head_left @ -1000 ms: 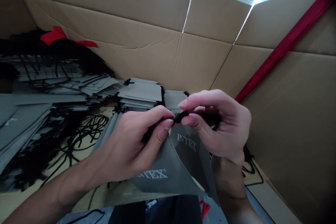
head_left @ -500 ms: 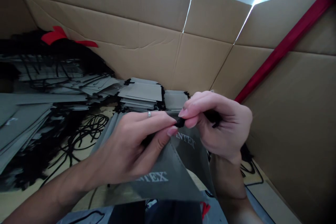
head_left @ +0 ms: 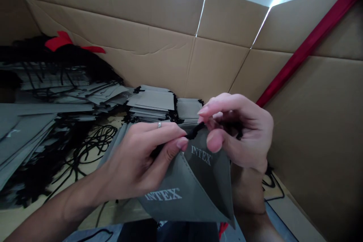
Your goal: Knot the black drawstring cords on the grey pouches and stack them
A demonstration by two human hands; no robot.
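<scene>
A grey pouch [head_left: 184,193] with white INTEX lettering hangs below my hands, its mouth gaping on the right side. At its top edge, my left hand [head_left: 153,155] is closed in a pinch on a short length of black cord [head_left: 193,133]. The cord runs from there up to the fingers of my right hand [head_left: 241,132]. My right thumb stands apart from the index fingertip, while the other fingers are curled. More black cord shows inside the right palm, partly hidden by the fingers.
Stacked grey pouches [head_left: 153,98] with black cord ends stand behind my hands. Larger piles [head_left: 25,128] lie at left, near a tangle of loose black cords [head_left: 96,140]. Cardboard walls [head_left: 127,34] enclose the back and right. A dark red strip [head_left: 306,49] runs diagonally along the right wall.
My right thumb has parted from the index finger and moved down. More black cord shows between the two hands. The pouch mouth has come more into view.
</scene>
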